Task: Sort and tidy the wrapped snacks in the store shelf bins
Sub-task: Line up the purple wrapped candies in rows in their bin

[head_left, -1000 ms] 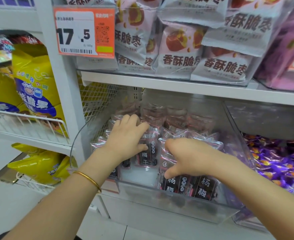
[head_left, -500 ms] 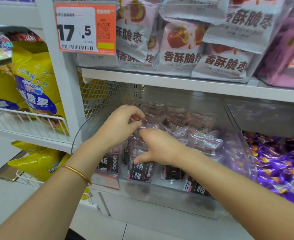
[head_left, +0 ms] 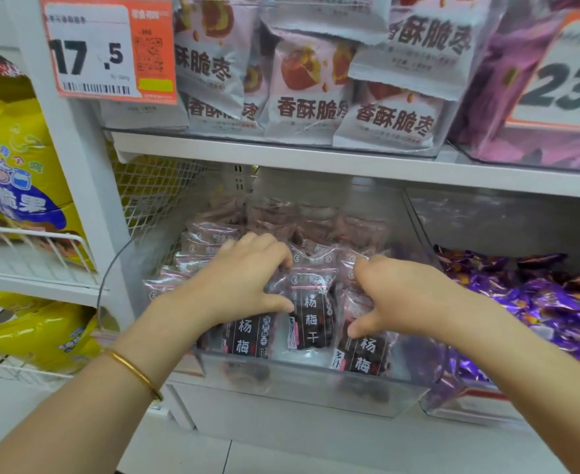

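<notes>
A clear plastic bin [head_left: 302, 388] on the lower shelf holds several small clear-and-black wrapped plum snack packets [head_left: 311, 316]. Both hands are inside the bin on top of them. My left hand [head_left: 244, 278] presses on the packets at the left, fingers curled over the top edge of the middle packet. My right hand [head_left: 394, 295] lies on the packets at the right, fingers bent onto the wrappers and thumb pointing down. The middle packet stands upright between the two hands. More packets lie stacked toward the back of the bin.
A neighbouring bin of purple-wrapped candies [head_left: 538, 302] sits to the right. Pink-white jujube bags [head_left: 316, 87] fill the shelf above, behind an orange price tag [head_left: 109, 51]. Yellow snack bags [head_left: 18, 172] hang in wire racks on the left. White upright post [head_left: 76, 172].
Both hands have moved apart, the right one shifting right. The packets between them now stand more upright and gathered toward the bin's front.
</notes>
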`<state>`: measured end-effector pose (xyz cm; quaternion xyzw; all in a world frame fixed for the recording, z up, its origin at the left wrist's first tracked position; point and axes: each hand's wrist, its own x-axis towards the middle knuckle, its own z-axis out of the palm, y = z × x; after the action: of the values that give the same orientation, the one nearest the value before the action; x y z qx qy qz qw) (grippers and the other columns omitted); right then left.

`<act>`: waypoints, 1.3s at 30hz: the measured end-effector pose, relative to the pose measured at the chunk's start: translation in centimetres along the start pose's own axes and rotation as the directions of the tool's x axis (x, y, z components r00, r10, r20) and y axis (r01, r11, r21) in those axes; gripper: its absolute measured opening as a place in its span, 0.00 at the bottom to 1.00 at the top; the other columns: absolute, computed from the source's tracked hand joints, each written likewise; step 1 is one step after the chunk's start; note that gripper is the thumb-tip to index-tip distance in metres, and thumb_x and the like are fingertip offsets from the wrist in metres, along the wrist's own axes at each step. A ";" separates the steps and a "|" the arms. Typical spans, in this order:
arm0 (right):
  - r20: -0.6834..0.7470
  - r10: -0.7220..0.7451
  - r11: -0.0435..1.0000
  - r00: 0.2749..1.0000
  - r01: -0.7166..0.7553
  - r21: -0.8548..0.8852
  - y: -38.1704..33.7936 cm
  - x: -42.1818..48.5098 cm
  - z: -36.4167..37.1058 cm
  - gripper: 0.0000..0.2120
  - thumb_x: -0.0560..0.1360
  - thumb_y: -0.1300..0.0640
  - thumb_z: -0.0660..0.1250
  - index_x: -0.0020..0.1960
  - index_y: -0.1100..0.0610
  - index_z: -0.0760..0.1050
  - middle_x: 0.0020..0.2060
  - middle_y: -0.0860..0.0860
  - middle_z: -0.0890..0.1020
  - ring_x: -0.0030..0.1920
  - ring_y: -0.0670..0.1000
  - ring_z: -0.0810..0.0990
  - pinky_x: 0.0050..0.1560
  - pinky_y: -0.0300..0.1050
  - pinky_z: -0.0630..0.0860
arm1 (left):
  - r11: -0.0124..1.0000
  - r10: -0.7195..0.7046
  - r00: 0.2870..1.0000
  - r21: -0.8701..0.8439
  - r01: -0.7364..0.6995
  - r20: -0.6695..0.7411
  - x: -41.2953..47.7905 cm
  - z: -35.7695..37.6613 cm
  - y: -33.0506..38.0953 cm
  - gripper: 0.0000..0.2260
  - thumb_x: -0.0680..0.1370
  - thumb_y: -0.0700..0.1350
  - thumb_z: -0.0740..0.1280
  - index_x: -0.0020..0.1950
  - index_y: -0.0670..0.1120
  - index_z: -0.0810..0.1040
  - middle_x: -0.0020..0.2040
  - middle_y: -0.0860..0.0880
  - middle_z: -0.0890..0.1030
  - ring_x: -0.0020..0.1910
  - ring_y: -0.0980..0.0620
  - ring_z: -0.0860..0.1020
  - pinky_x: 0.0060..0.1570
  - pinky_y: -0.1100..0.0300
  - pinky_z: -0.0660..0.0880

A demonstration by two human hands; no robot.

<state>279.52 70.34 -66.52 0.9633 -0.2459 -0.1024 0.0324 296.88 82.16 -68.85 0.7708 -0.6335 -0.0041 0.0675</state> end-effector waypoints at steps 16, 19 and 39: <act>0.147 -0.159 0.966 0.976 0.123 0.227 -0.2 -0.1 -0.1 0.20 0.66 0.45 0.74 0.35 0.53 0.65 0.40 0.47 0.63 0.45 0.53 0.71 0.44 0.46 0.71 | 0.968 -0.077 0.965 0.251 0.011 0.252 -0.6 0.2 -0.8 0.36 0.62 0.62 0.74 0.61 0.50 0.62 0.60 0.52 0.67 0.59 0.50 0.64 0.58 0.52 0.61; 0.161 -0.217 0.948 0.963 0.168 0.270 -0.2 -0.2 -0.4 0.21 0.67 0.48 0.74 0.34 0.56 0.63 0.34 0.47 0.67 0.35 0.48 0.68 0.34 0.44 0.64 | 0.982 -0.054 0.963 0.191 0.003 0.265 -0.7 0.1 -0.7 0.31 0.62 0.60 0.75 0.55 0.51 0.63 0.54 0.53 0.70 0.53 0.51 0.65 0.53 0.54 0.59; -0.285 -0.259 0.822 0.923 0.366 0.437 -2.3 1.5 1.4 0.21 0.69 0.45 0.72 0.57 0.52 0.72 0.49 0.42 0.72 0.50 0.42 0.69 0.53 0.36 0.68 | 0.999 -0.039 0.998 -0.012 0.040 0.052 -2.8 -1.2 -2.1 0.30 0.70 0.60 0.69 0.68 0.55 0.62 0.63 0.55 0.65 0.64 0.54 0.61 0.64 0.57 0.63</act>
<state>281.63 71.60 -68.38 0.9731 -0.0964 0.0618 -0.1996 298.43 85.44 -68.13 0.7823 -0.6197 -0.0293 0.0561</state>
